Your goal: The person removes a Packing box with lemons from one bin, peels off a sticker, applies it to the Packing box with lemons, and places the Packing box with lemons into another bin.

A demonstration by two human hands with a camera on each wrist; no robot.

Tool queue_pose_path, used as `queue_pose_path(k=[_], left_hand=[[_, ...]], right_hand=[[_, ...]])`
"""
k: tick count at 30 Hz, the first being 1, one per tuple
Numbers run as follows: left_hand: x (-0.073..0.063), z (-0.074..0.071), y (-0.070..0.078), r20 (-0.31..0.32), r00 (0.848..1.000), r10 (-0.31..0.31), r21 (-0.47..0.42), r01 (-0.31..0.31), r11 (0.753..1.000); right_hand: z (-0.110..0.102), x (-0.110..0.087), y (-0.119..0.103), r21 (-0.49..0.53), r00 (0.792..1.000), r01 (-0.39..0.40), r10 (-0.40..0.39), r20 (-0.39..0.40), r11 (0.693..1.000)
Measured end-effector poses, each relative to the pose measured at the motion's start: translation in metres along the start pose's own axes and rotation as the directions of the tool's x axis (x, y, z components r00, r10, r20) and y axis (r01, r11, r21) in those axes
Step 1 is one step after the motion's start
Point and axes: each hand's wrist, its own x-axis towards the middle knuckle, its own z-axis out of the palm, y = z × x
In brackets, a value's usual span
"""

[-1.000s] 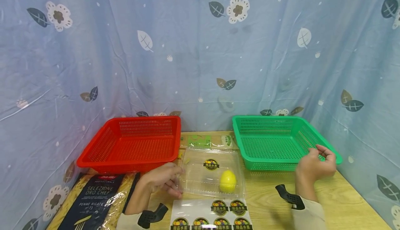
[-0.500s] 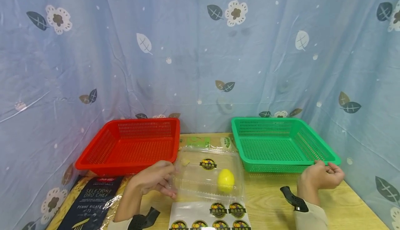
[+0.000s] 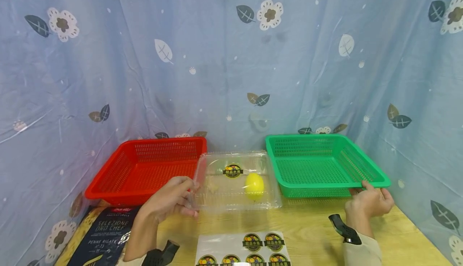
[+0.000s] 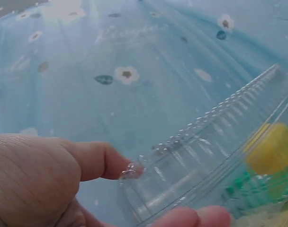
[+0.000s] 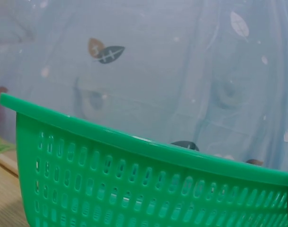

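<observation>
My left hand (image 3: pixel 168 199) pinches the left edge of a clear plastic clamshell box (image 3: pixel 220 199), raised off the table. Inside lies one yellow lemon (image 3: pixel 255 186), towards the right. A round black fruit sticker (image 3: pixel 232 171) is on the lid. In the left wrist view, the thumb and fingers (image 4: pixel 99 160) hold the ribbed rim of the box (image 4: pixel 182 175). At the right, my right hand (image 3: pixel 369 205) grips the front rim of a green basket (image 3: pixel 325 191) near its right corner. Only a sliver of that hand shows in the right wrist view.
A red basket (image 3: pixel 123 195) stands at the left, with a bag of penne pasta (image 3: pixel 99 232) in front of it. A sheet of round stickers (image 3: pixel 220 244) lies on the wooden table (image 3: pixel 307 226). A patterned blue curtain (image 3: pixel 199 77) hangs close behind.
My left hand has lifted the box with the lemon up and away from the table, towards the back. My right hand has come down from above the basket onto its front rim.
</observation>
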Motion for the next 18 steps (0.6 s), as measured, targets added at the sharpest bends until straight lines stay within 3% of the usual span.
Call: queue_pose_path(k=[6,18], left_hand=[[0.017,0.006,0.006,-0.034,0.999,0.024,-0.023,-0.025,0.999],[0.079,0.037,0.022,-0.037,0.999,0.010,-0.097,-0.014,0.995]], right_hand=[[-0.002,0.000,-0.002,-0.010,1.000,-0.017,0.018,0.022,1.000],[-0.004,-0.001,-0.002,0.052,0.999,-0.022,0.019,0.049,0.998]])
